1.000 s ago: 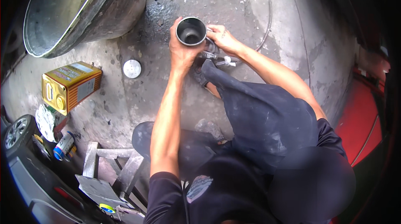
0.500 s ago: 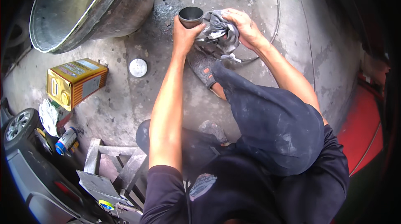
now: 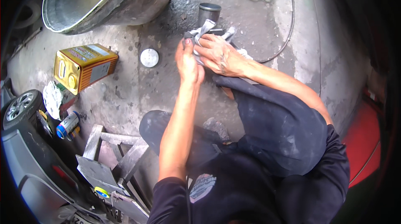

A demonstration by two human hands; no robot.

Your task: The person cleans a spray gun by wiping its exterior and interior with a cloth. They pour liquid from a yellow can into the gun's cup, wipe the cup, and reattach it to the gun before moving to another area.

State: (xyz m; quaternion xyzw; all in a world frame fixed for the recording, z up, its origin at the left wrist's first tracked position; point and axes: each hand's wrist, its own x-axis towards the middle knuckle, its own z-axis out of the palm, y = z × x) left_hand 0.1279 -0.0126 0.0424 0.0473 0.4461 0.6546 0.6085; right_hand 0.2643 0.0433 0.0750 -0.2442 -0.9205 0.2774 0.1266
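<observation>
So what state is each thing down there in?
Dark cup: upright, open-topped.
Grey cloth: crumpled, partly hidden by the hands.
Left hand: closed on the cloth.
Right hand: fingers bent over the cloth.
Large tub: open-topped.
Gold tin: capped.
White disc: flat on the floor.
Hose: curved along the floor.

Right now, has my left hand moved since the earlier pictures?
Yes, down the picture, toward you. Your left hand was higher in view than the white disc; now it is roughly level with it.
</observation>
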